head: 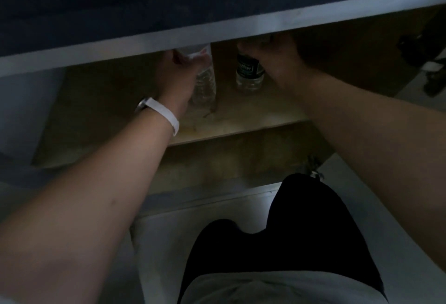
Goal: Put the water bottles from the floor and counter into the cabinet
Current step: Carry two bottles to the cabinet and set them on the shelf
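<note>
head view, dim. both arms reach under the tabletop edge into the open cabinet. left hand, centre of frame, has its fingers wrapped round the upper part of a clear bottle. right hand is clamped on the top of a dark-labelled bottle. the bottles are side by side but apart, bases at the shelf. caps are hidden. advice: seat each base flat and upright, well back from the shelf lip, then release one hand at a time.

Probably a home kitchen, though the light is dim: a low cabinet stands open under a dark table with a pale front edge, and water bottles stand on its bare wooden shelf.
</note>
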